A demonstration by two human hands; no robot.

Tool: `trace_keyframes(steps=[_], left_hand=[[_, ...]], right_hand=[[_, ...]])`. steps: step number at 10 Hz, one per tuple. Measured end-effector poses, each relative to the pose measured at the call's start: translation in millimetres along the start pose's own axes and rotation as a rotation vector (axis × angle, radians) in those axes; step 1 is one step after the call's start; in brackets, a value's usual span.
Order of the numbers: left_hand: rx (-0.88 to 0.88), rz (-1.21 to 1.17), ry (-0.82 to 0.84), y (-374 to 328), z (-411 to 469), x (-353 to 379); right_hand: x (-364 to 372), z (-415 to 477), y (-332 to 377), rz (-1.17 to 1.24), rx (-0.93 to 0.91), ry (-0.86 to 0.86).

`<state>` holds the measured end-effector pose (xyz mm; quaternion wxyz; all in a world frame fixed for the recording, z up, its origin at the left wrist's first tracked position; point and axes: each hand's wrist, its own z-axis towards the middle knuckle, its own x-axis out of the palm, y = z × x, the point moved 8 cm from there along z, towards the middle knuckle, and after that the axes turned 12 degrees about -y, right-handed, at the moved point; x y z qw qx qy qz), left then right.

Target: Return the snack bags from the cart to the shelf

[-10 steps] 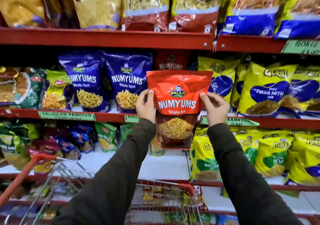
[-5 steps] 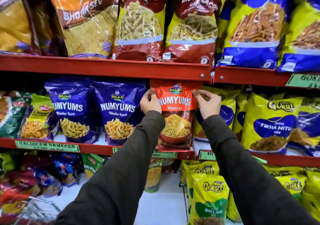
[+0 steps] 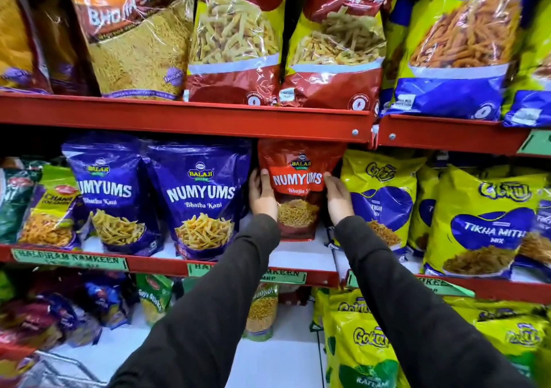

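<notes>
Red Numyums bag (image 3: 299,185) upright, long axis vertical, label facing me, now standing far back on middle shelf (image 3: 301,258). My left hand (image 3: 262,193) and right hand (image 3: 338,198) grip its sides, lower than 0.5 s ago.

- The red bag (image 3: 298,191) reads "BALAJI NUMYUMS".
- A purple bag (image 3: 202,199) reads "BALAJI NUMYUMS Bhatha Kani".
- A yellow bag (image 3: 483,223) reads "TIKHA MITHA MIX".
- An orange bag (image 3: 134,29) on the upper shelf reads "BHUJIA SEV".
- A green shelf label (image 3: 70,259) reads "HALDIRAM NAMKEEN".
</notes>
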<state>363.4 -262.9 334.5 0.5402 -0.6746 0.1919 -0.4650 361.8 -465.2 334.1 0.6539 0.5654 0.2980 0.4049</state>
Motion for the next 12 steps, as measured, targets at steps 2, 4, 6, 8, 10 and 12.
trace_keyframes(steps=[2,4,6,8,10,12], left_hand=[[-0.172,0.168,0.234,58,-13,-16],[-0.097,0.346,0.314,58,-24,-36],[0.035,0.427,0.311,46,-43,-65],[0.165,0.505,0.351,33,-58,-85],[0.21,0.582,0.387,32,-70,-93],[0.314,0.634,0.292,19,-77,-105]], right_hand=[[15,-27,-52,-0.045,0.202,0.151],[-5,-49,-53,-0.102,0.126,0.095],[-21,-83,-45,-0.05,-0.006,0.086],[-34,-116,-39,-0.078,-0.084,0.056],[-39,-128,-36,-0.121,-0.095,0.082],[-51,-136,-11,-0.208,-0.187,0.099]])
